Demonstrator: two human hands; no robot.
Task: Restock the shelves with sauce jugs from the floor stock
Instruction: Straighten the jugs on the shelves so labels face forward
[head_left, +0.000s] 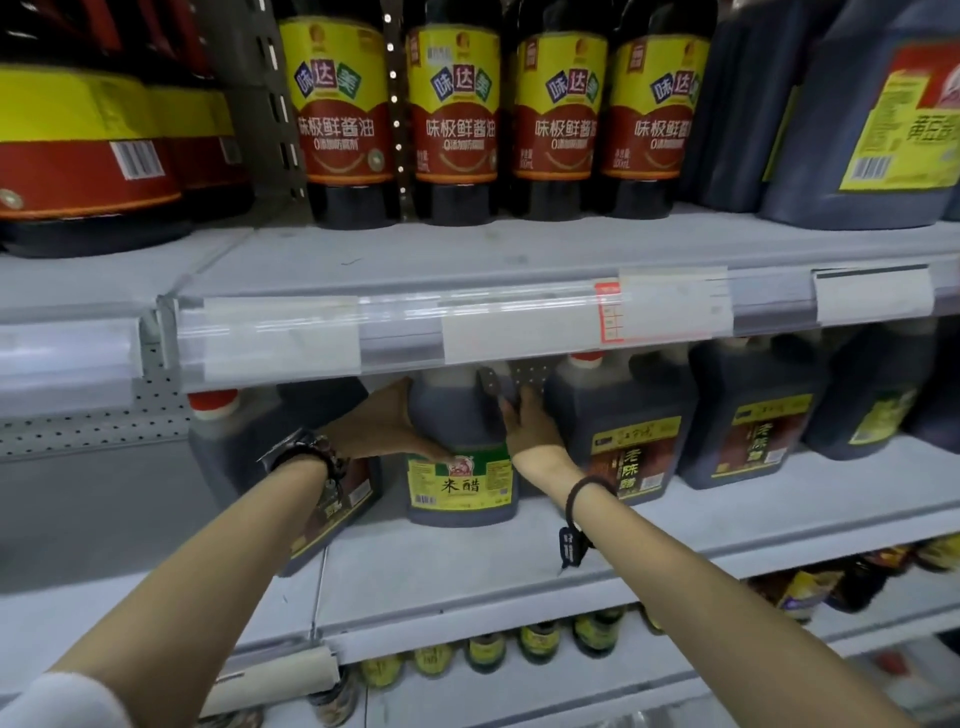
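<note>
Jug (462, 483) labelled 米醋 stands on the middle shelf (467, 566), left of a 老陈醋 jug (628, 436). My left grip (384, 421) is flat on its left side; my right grip (527, 428) is by the handle (491, 389), can't tell if hooked. Likely full, heavy, slick plastic: take the handle, support the base.

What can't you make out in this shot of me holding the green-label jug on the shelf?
All head view:
- Green-label jug cap: hidden behind the price strip.
- Price tags: print blurred.
- Right hand fingers: lost against the jug's dark handle.
- Left jug label: covered by the left forearm.
- Bottles on the shelf below: small, blurred, partly under the shelf edge.
</note>
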